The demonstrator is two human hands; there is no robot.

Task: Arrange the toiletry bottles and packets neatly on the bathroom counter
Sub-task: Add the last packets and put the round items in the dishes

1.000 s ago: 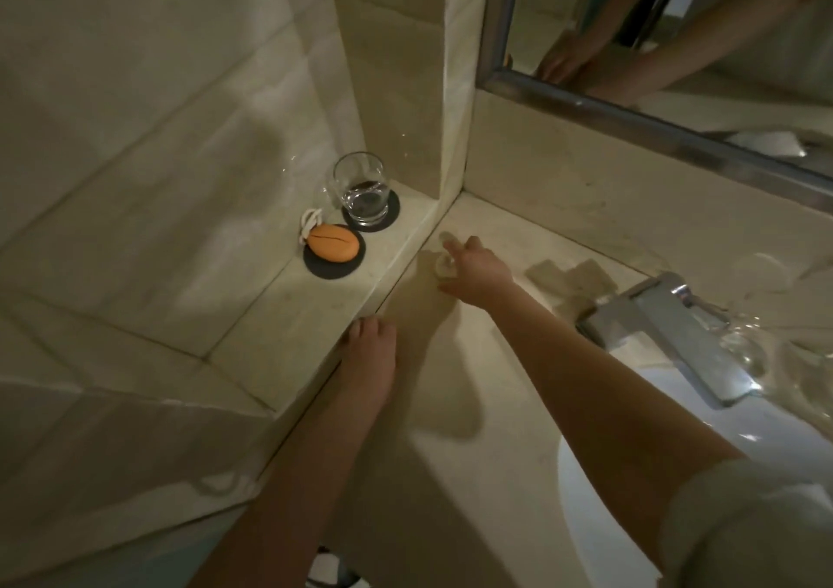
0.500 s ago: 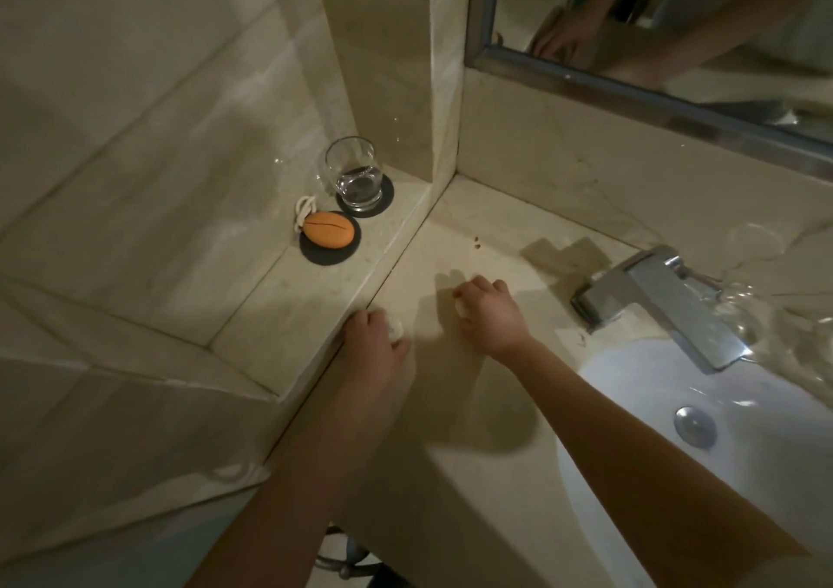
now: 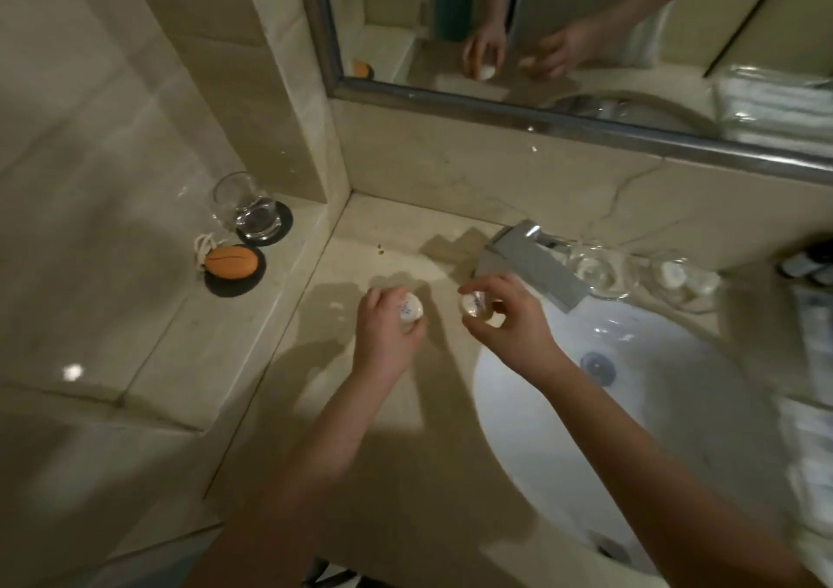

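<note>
My left hand [image 3: 387, 330] grips a small white toiletry bottle [image 3: 411, 309] with blue print, held above the beige counter [image 3: 360, 407] left of the sink. My right hand [image 3: 505, 321] holds a second small bottle [image 3: 472, 304], pale and partly clear, at the sink's left rim. The two bottles are level and a short gap apart. Behind the tap, two clear glass jars [image 3: 595, 272] hold small white packets. Dark little bottles [image 3: 802, 263] stand at the far right edge, blurred.
A white basin [image 3: 676, 407] with a square chrome tap [image 3: 536, 263] fills the right side. On the raised left ledge stand a drinking glass [image 3: 245, 206] and an orange soap [image 3: 231, 262], each on a dark coaster. A mirror [image 3: 586, 24] hangs above.
Both hands have drawn back from the counter's far corner toward me and the sink, each now lifting a small bottle. The view has shifted right.
</note>
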